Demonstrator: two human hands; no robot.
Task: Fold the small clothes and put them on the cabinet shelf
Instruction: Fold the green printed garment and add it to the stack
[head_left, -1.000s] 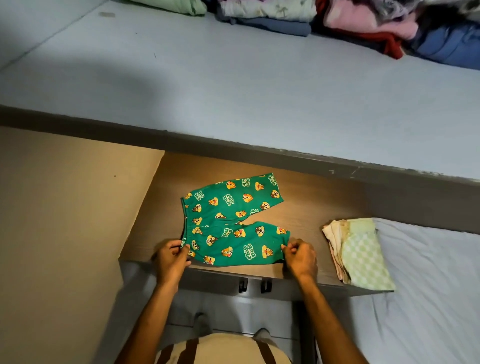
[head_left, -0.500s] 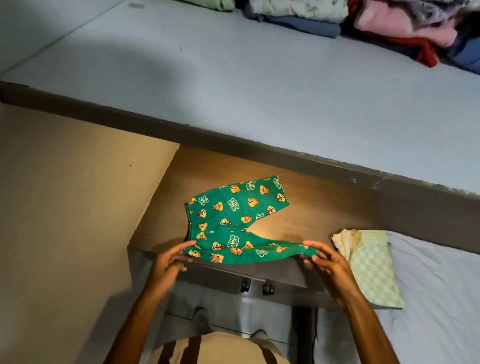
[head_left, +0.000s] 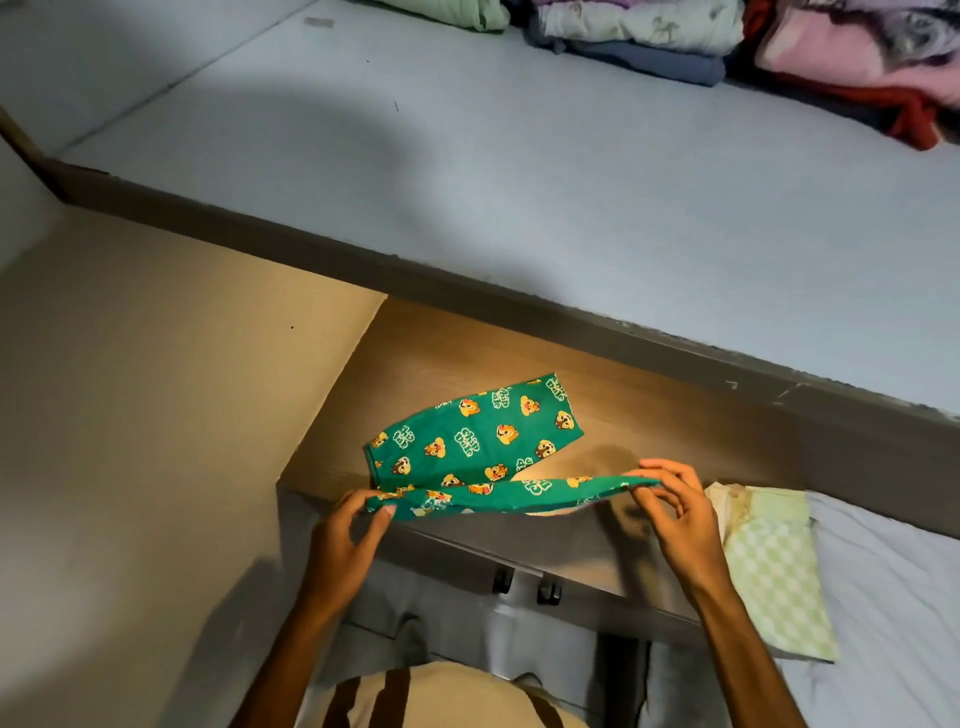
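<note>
Small green trousers (head_left: 483, 441) with a yellow cartoon print lie on the wooden cabinet top (head_left: 649, 415). The far leg rests flat. The near leg is lifted off the wood and stretched level between my hands. My left hand (head_left: 348, 540) pinches the waistband corner at the left. My right hand (head_left: 675, 514) pinches the near leg's cuff at the right. Above runs the pale blue cabinet shelf (head_left: 519, 171).
Folded clothes (head_left: 727, 41) in pink, red, blue and pale green are stacked at the shelf's back right. A folded green checked cloth pile (head_left: 769, 566) sits right of my right hand, on a blue-sheeted bed (head_left: 893, 623). Two dark handles (head_left: 524, 584) project below the cabinet top.
Both hands have raised the trousers' near leg off the wood and carried it a little toward the far leg. The camera has tilted up, bringing more of the shelf into view.
</note>
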